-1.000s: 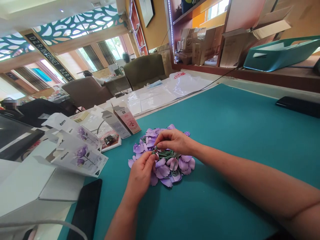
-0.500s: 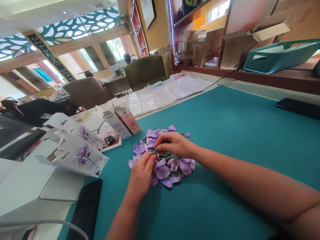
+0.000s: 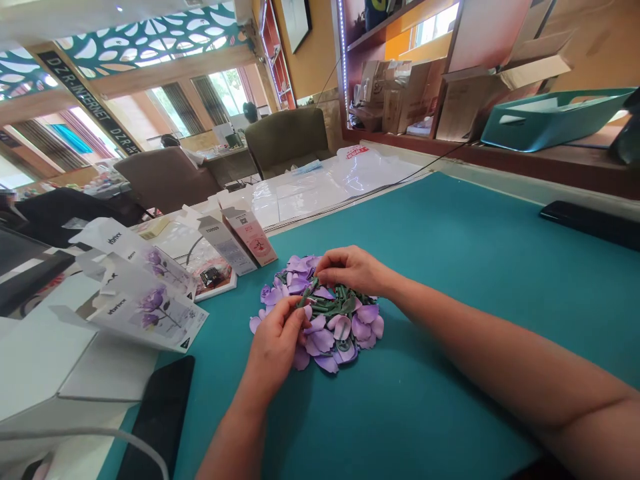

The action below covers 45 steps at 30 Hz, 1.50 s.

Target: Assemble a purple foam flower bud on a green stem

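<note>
Head view looks down on a teal cutting mat point(image 3: 450, 267), with a loose heap of lilac petals point(image 3: 323, 340) and green leaf-and-stem pieces point(image 3: 345, 303) lying near its middle. The left hand point(image 3: 274, 347) and right hand point(image 3: 350, 270) are close together above the heap, their fingertips pinching a thin green stem point(image 3: 307, 295), the left lower down and the right nearer its upper end. The stem looks light and slim, probably bendable, and seems best held along its length between the finger pads. The petals look thin, soft and matt, likely to crease, so their bases seem the safer place to grip. Just past the mat's far edge stand a pink box point(image 3: 249, 235) and a grey box point(image 3: 225, 243). Printed flower packaging point(image 3: 150, 307) overlaps the mat's left edge, and a black phone point(image 3: 157, 417) lies on the mat near that edge.
</note>
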### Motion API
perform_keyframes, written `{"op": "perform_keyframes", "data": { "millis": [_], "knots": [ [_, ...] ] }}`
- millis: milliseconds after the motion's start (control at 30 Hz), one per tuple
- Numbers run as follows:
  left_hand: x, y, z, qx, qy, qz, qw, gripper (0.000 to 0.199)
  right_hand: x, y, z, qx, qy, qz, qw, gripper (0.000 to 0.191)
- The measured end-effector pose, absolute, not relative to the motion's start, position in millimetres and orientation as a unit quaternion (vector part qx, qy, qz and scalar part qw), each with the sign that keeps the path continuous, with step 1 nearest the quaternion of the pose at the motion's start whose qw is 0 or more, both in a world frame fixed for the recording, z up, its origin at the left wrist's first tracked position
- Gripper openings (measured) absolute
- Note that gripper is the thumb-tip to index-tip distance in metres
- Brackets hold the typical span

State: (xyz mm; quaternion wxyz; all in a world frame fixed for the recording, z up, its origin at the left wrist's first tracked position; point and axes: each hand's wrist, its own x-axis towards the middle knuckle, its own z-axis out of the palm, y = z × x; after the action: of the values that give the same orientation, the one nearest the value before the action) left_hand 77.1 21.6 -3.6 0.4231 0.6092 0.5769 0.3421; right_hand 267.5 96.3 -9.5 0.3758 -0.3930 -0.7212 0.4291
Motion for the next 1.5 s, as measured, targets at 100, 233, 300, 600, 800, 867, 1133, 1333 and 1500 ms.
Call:
{"op": "perform_keyframes", "data": {
  "millis": [100, 233, 300, 600, 800, 867, 1133, 1333, 1500],
  "knots": [
    [76, 23, -5, 0.603, 0.581, 0.35, 0.42, 0.039, 277, 104, -12, -0.489, -0.771, 0.277, 0.299, 0.015],
    [74, 26, -7, 0.603, 0.577, 0.357, 0.42, 0.04, 286, 111, -14, -0.524, -0.792, 0.199, 0.243, 0.018],
    [72, 27, -9, 0.607, 0.576, 0.351, 0.42, 0.04, 289, 112, -15, -0.529, -0.797, 0.185, 0.225, 0.019],
    [71, 29, -12, 0.666, 0.6, 0.264, 0.356, 0.029, 287, 100, 2, -0.468, -0.848, 0.229, 0.098, 0.017],
    [71, 30, -14, 0.699, 0.605, 0.223, 0.308, 0.029, 268, 73, 10, -0.353, -0.915, 0.192, -0.027, 0.016],
    [71, 30, -14, 0.707, 0.6, 0.215, 0.308, 0.028, 262, 68, 8, -0.341, -0.924, 0.171, -0.041, 0.016],
    [74, 28, -13, 0.73, 0.609, 0.144, 0.275, 0.021, 255, 64, 2, -0.33, -0.932, 0.136, -0.059, 0.018],
    [72, 30, -14, 0.74, 0.616, 0.115, 0.246, 0.022, 246, 57, -4, -0.274, -0.955, 0.116, -0.005, 0.016],
    [67, 31, -10, 0.728, 0.635, 0.119, 0.23, 0.026, 231, 47, -13, -0.291, -0.953, 0.083, -0.033, 0.018]
  ]
}}
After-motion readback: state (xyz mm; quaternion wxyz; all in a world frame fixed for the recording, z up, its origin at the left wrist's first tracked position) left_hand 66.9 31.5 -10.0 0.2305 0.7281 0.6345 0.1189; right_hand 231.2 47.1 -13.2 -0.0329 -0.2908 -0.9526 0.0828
